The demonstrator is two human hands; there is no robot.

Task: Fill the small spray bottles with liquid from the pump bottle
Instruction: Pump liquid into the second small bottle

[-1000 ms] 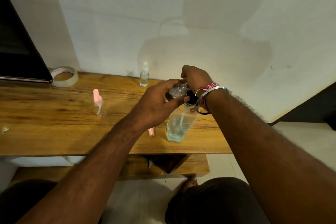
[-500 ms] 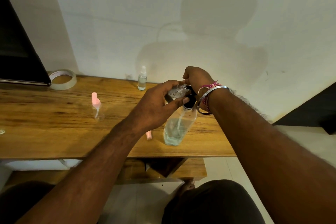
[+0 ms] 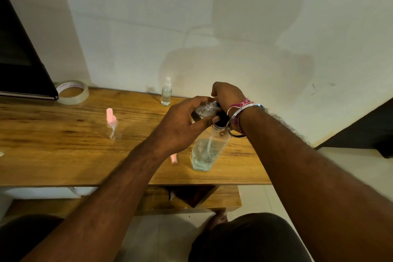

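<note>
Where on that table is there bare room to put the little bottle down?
Bare wood lies between the tape roll and the pink-capped bottle, and along the table's near edge left of the pink cap. Crowded around the pump bottle.

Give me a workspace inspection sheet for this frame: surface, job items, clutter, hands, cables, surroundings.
Surface: wooden table, a lower wooden shelf beneath it.
Job's things: pump bottle upright near the front edge, partly filled with clear liquid; small clear bottle held at its black pump head; pink-topped spray bottle standing to the left; white-topped spray bottle standing by the wall; pink cap lying beside the pump bottle.
Clutter: tape roll at the back left.
Hands: left hand grips the small clear bottle; right hand is curled over the pump head.
Cables: nothing seen.
Surroundings: white wall, dark panel at far left, tiled floor.
</note>
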